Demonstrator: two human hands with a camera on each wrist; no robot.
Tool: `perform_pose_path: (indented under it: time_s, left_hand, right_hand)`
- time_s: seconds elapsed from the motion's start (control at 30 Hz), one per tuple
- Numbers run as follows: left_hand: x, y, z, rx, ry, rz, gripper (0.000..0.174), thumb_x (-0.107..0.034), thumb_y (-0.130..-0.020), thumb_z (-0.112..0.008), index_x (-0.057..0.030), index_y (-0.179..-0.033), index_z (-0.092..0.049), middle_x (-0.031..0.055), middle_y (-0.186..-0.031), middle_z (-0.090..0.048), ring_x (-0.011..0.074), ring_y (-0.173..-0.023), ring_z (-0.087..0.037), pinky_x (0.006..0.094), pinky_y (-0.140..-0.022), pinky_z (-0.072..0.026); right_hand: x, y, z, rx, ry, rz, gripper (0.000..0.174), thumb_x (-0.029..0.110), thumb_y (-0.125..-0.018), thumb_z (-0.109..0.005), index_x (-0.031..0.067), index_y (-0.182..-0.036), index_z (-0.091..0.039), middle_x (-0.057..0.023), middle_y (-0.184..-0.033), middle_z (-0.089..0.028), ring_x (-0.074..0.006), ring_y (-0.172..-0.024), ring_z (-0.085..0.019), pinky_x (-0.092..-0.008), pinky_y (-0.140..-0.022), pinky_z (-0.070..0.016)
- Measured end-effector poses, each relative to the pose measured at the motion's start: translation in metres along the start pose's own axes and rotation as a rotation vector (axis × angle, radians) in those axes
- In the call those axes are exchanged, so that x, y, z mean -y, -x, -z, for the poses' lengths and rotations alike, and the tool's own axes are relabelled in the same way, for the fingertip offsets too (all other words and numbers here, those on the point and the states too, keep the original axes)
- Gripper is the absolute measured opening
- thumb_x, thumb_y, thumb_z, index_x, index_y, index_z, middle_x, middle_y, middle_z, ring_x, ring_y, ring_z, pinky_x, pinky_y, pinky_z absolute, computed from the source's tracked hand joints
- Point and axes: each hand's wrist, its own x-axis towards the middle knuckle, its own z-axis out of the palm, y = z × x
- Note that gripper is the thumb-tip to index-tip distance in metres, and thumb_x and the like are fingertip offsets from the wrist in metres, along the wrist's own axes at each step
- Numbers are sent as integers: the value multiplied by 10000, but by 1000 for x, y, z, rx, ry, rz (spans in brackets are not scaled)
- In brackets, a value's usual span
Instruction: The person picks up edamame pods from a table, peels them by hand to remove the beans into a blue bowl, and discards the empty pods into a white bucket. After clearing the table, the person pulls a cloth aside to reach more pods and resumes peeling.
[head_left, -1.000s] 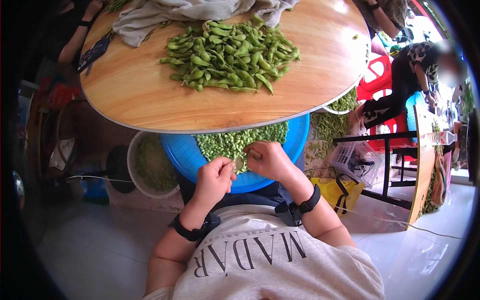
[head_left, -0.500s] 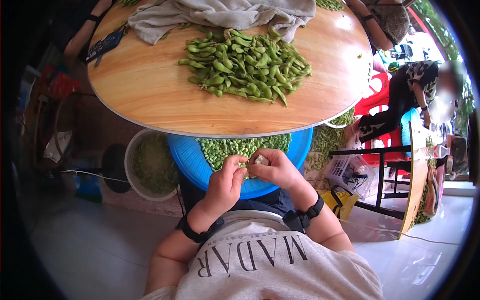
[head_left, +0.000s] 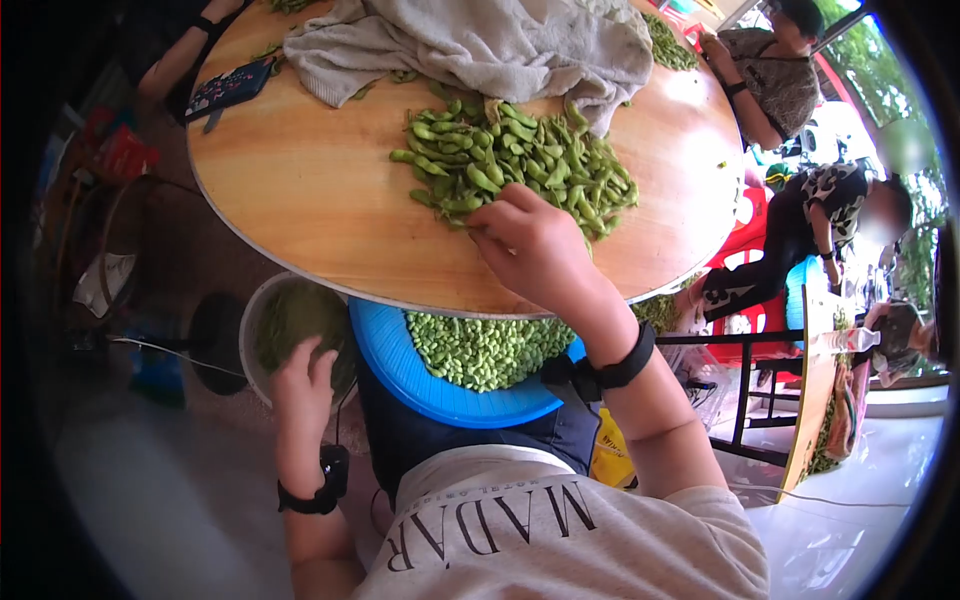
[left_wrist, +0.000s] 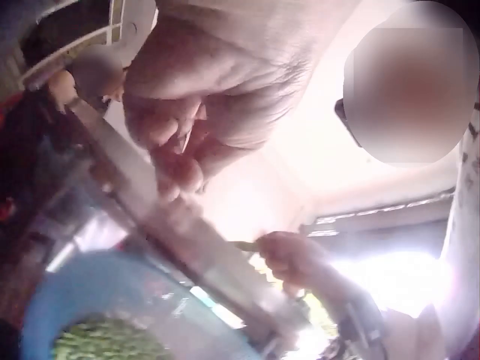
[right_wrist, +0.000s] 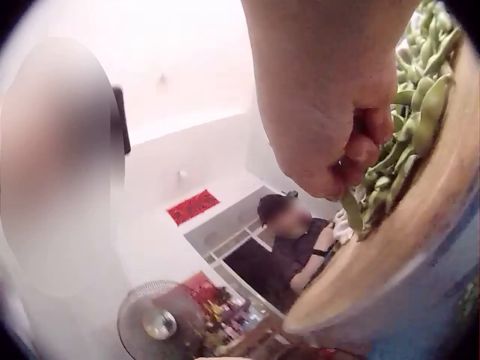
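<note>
My right hand (head_left: 535,250) reaches over the wooden table (head_left: 300,220) to the near edge of a heap of green soybean pods (head_left: 560,160). Its thumb and fingers pinch a pod (right_wrist: 351,213), whose tip shows below them in the right wrist view. Over at the left, my left hand (head_left: 305,385) hangs above a pale bucket (head_left: 247,345) with green matter in it, fingers loosely bent and thumb apart. Between my arms, a blue basin (head_left: 385,370) on my lap holds shelled green beans (head_left: 480,350). In the left wrist view my left fingers (left_wrist: 180,176) curl loosely.
A grey towel (head_left: 470,45) lies behind the heap, with a dark patterned phone-like object (head_left: 230,88) at the table's left. People sit or bend around the far side and right. A second table (head_left: 810,390), red stools and a yellow bag (head_left: 612,450) stand to the right.
Both hands were together over the basin. Since then the left has swung out left over the bucket, and the right has moved up onto the table and taken hold of a pod.
</note>
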Motion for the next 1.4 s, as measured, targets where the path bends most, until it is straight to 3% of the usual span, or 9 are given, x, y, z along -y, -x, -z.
perform_pose_path:
  time_s: [0.07,0.27,0.43,0.57,0.97,1.07,1.2,1.33,1.4]
  left_hand:
    - [-54,-6,12,-113,320,-154,238,-6,-788,-582,26,-1023,-578,123,-861,-608,151,-583,-573,230,-484,-443]
    - [-145,-50,-7,-258,205,-689,320,17,-708,-624,-14,-1023,-576,146,-1083,-542,284,-773,-607,323,-649,-491]
    - [-163,-43,-32,-108,397,-705,201,66,-694,-633,25,-888,-607,110,-728,-613,236,-640,-610,292,-544,-463]
    - [-168,-22,-39,115,511,-486,180,-15,-690,-684,5,-854,-614,121,-704,-595,229,-606,-591,292,-531,-455]
    - [-200,4,-63,95,353,-717,182,-5,-692,-679,11,-857,-603,140,-699,-585,283,-607,-575,330,-518,-446]
    - [-200,12,-70,124,389,-611,117,8,-732,-634,5,-846,-607,141,-665,-563,291,-568,-542,344,-499,-422]
    - [-196,23,-86,335,809,-185,68,14,-803,-562,44,-850,-601,31,-600,-526,73,-410,-449,212,-369,-334]
    - [-198,27,-95,379,1039,44,114,-69,-844,-544,35,-825,-588,29,-586,-509,60,-377,-392,191,-349,-289]
    - [-196,28,-99,404,1135,115,152,-101,-861,-526,29,-796,-573,26,-568,-491,54,-364,-362,189,-338,-260]
  right_hand:
    - [0,-2,8,-68,-326,-120,115,124,-727,-584,52,-811,-616,-112,-739,-546,-240,-559,-527,-328,-516,-432]
    - [8,9,23,95,-717,-576,175,162,-749,-589,-9,-788,-586,5,-585,-496,-56,-553,-453,-227,-483,-367]
    - [14,45,36,91,-1052,-651,229,216,-867,-508,1,-824,-572,23,-578,-474,-37,-497,-398,-186,-449,-317]
    - [11,87,33,132,-1285,-626,386,331,-943,-373,-1,-844,-545,21,-552,-405,-46,-463,-339,-196,-416,-263]
    - [4,130,40,129,-1375,-721,277,287,-931,-423,40,-842,-512,42,-618,-412,-40,-538,-389,-173,-459,-321]
    - [4,137,35,56,-1247,-676,241,255,-912,-463,40,-818,-516,38,-637,-452,-41,-553,-405,-191,-475,-346]
    - [4,145,24,-36,-1342,-569,238,240,-923,-440,39,-810,-497,37,-643,-473,-39,-567,-423,-198,-492,-368]
    - [8,151,16,-186,-1075,-492,271,249,-921,-452,17,-784,-483,16,-623,-442,-54,-584,-414,-233,-497,-361]
    - [9,152,12,-257,-905,-460,250,212,-900,-483,4,-761,-473,-63,-584,-452,-154,-529,-445,-291,-494,-380]
